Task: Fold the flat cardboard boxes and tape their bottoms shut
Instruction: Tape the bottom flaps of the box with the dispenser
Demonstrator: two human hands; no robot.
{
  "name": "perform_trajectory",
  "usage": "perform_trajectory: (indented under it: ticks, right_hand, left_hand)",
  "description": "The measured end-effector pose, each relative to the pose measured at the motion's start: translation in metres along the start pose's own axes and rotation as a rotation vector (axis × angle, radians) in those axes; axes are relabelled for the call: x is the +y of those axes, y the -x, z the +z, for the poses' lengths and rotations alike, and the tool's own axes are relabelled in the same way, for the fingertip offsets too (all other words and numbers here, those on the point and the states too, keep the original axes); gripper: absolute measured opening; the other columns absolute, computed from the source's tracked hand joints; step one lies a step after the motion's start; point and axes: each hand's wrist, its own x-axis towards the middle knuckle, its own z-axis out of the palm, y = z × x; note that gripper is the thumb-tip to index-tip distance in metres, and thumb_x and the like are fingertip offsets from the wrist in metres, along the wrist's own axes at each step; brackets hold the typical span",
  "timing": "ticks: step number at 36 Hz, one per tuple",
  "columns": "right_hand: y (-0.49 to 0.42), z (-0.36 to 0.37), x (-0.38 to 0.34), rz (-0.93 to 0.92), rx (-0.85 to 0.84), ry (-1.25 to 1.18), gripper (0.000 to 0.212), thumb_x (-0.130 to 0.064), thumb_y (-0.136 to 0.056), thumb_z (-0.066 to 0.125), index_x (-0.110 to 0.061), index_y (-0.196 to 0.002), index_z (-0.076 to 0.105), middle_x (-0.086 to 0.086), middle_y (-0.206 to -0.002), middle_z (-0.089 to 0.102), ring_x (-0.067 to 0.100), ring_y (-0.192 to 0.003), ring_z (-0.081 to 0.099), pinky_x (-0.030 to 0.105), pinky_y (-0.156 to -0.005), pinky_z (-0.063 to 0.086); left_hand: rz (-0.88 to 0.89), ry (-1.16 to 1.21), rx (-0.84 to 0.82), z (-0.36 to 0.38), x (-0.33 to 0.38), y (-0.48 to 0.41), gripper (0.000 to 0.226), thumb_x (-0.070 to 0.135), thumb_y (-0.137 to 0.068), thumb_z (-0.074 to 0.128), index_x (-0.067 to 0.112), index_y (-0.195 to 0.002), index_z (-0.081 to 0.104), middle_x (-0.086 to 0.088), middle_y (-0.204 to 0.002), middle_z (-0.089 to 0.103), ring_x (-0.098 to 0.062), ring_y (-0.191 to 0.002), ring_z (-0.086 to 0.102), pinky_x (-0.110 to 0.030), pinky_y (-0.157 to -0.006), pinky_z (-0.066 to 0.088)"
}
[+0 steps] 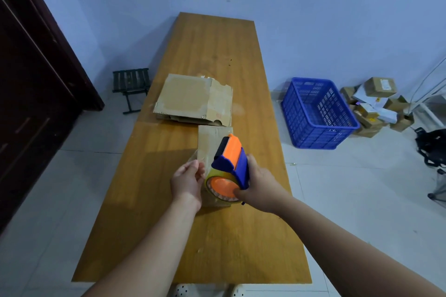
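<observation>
Cardboard box (212, 137) on the surface (217, 50), directly under both hands, awaiting tape.
The right hand (259, 181) grips the tape dispenser (229, 164) above the box. The left hand (187, 182) pinches the free tape end (199, 159) at the box's left edge. The box's long axis runs away from the person, toward the flat cardboard stack (190, 97) beyond.

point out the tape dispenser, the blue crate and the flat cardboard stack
tape dispenser (233, 149): head view, orange top cover
blue crate (318, 136): head view, near front wall
flat cardboard stack (183, 96): head view, top sheet's middle
</observation>
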Motion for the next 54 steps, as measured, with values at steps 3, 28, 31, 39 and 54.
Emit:
perform_trajectory:
  ticks: [3, 28, 31, 39, 54]
  right_hand:
    - [-0.003, 0.002, 0.007, -0.051, 0.156, -0.045, 0.049, -0.019, -0.078, 0.074, -0.026, -0.113, 0.04, -0.007, -0.099, 0.056, 0.011, -0.087, 0.057, 0.026, -0.071, 0.053]
    - [-0.023, 0.027, 0.04, 0.188, 0.294, -0.237, 0.031, -0.016, -0.093, 0.059, -0.018, -0.12, 0.045, -0.011, -0.081, 0.056, 0.004, -0.073, 0.057, 0.013, -0.054, 0.04]
    - [-0.021, 0.024, 0.032, 0.147, 0.297, -0.276, 0.043, -0.012, -0.094, 0.056, -0.033, -0.122, 0.032, -0.015, -0.084, 0.054, 0.007, -0.076, 0.058, 0.016, -0.059, 0.043]
    - [-0.021, 0.027, 0.019, 0.121, 0.299, -0.374, 0.048, -0.013, -0.094, 0.055, -0.039, -0.127, 0.034, -0.018, -0.097, 0.051, 0.013, -0.094, 0.059, 0.041, -0.077, 0.059]
    - [-0.006, 0.015, 0.022, 0.101, 0.191, -0.406, 0.049, 0.001, -0.085, 0.062, -0.031, -0.114, 0.039, -0.006, -0.105, 0.056, 0.017, -0.097, 0.06, 0.037, -0.073, 0.059]
  left_hand:
    - [-0.001, 0.037, 0.001, -0.001, 0.0, 0.001, 0.009, 0.01, -0.094, 0.054, 0.007, -0.093, 0.063, -0.011, -0.088, 0.064, -0.019, -0.084, 0.062, -0.031, -0.084, 0.051]
    - [-0.049, 0.081, 0.005, -0.015, 0.0, 0.009, 0.011, 0.0, -0.089, 0.059, 0.003, -0.098, 0.064, -0.012, -0.089, 0.064, -0.02, -0.084, 0.062, -0.029, -0.075, 0.053]
    - [0.026, -0.011, 0.022, -0.022, -0.002, 0.008, 0.01, 0.008, -0.091, 0.059, 0.006, -0.098, 0.064, -0.008, -0.084, 0.066, -0.019, -0.08, 0.062, -0.03, -0.072, 0.053]
    - [-0.026, -0.127, 0.088, -0.028, -0.008, 0.013, 0.009, 0.013, -0.094, 0.054, 0.011, -0.096, 0.062, -0.01, -0.094, 0.068, -0.023, -0.09, 0.068, -0.036, -0.077, 0.055]
    - [-0.133, 0.044, 0.033, -0.039, -0.01, 0.013, 0.008, 0.005, -0.092, 0.055, 0.004, -0.095, 0.061, -0.013, -0.093, 0.064, -0.022, -0.088, 0.063, -0.034, -0.074, 0.054]
